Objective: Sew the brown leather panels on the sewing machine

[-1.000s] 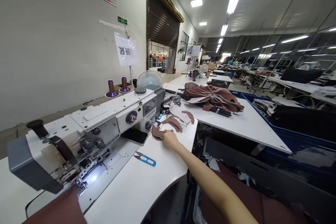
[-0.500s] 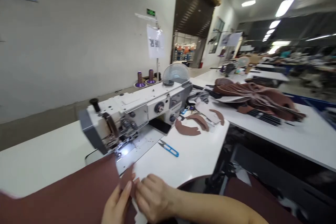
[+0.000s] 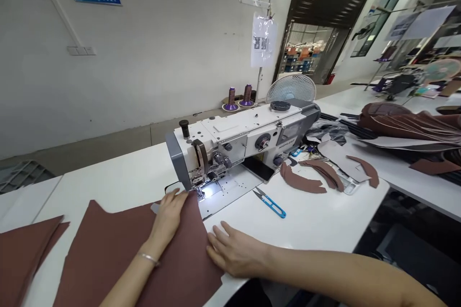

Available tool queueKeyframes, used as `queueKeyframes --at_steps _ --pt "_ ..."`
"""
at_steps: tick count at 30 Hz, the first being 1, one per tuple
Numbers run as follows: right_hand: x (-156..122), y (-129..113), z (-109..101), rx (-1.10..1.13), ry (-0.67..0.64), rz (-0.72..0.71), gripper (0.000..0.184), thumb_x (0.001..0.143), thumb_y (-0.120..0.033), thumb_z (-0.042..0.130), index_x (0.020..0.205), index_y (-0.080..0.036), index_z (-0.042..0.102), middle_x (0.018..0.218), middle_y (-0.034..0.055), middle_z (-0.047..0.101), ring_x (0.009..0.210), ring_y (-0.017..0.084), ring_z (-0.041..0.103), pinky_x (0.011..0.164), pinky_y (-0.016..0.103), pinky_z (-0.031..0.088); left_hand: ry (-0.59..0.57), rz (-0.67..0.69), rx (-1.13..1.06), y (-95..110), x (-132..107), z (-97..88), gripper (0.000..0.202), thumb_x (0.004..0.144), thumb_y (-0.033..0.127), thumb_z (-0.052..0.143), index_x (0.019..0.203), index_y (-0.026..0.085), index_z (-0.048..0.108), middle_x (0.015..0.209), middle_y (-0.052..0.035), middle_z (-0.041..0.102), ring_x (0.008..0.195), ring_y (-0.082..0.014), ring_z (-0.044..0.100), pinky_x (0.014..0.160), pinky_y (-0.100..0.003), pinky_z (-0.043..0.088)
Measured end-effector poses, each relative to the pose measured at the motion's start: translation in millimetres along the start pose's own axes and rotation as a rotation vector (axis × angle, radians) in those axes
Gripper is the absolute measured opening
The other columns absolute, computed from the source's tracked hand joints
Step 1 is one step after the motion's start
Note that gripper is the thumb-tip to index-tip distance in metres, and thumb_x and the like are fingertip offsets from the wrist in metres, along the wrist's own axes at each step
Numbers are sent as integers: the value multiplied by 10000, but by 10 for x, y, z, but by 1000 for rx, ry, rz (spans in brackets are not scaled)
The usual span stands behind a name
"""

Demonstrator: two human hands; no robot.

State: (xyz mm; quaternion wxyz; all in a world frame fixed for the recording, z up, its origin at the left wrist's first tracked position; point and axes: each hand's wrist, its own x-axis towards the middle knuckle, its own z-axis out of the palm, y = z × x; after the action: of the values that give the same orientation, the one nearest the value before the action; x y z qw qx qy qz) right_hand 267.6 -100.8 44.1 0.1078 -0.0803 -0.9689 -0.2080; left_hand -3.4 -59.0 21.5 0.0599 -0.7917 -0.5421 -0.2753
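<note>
A large brown leather-like panel [image 3: 118, 242] lies flat on the white table, its far corner at the lit needle area of a sewing machine [image 3: 245, 141]. My left hand [image 3: 170, 213] rests on the panel near the presser foot, palm down with fingers stretched out. A small grey edge [image 3: 155, 208] shows beside it. At the panel's right edge lies my right hand [image 3: 232, 249], fingers apart and touching the border. Blue thread snips [image 3: 272, 203] lie on the table beyond my right hand.
Curved brown strips [image 3: 302, 181] and a dark phone [image 3: 258, 169] lie right of and under the machine arm. Another brown panel [image 3: 29, 249] is at the left. Thread cones [image 3: 231, 100] and a fan [image 3: 291, 88] stand behind. Stacked brown pieces [image 3: 414, 124] cover the right table.
My hands were close together on a small brown piece in front of the machine; now they are apart on the large panel, the left near the needle. The view has turned left.
</note>
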Motion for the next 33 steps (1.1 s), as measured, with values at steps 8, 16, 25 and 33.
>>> queueKeyframes --at_steps 8,16,25,33 --pt "535 255 502 54 185 -121 266 950 -171 406 1103 -16 559 1048 231 623 936 273 612 762 423 480 23 74 64 -1 -93 399 363 856 52 368 1096 148 622 1098 -114 623 1030 -218 550 887 -422 538" --pt "530 304 696 171 266 27 257 930 -138 411 1087 -7 567 1059 227 615 998 268 583 882 410 488 -89 89 154 168 -90 435 320 865 51 377 1125 101 557 1098 -125 610 995 -225 541 872 -420 528" --pt "288 458 684 283 264 30 192 942 -161 431 990 -67 592 963 160 616 952 239 574 901 391 475 -90 104 238 409 -71 572 328 882 82 347 1170 118 500 1078 -137 596 1007 -253 552 859 -445 506" --pt "263 480 703 247 310 13 200 936 -166 452 984 -44 603 973 179 614 986 254 583 974 417 428 -101 84 244 428 -68 569 374 846 58 361 1187 125 500 1076 -125 598 975 -254 553 872 -449 507"
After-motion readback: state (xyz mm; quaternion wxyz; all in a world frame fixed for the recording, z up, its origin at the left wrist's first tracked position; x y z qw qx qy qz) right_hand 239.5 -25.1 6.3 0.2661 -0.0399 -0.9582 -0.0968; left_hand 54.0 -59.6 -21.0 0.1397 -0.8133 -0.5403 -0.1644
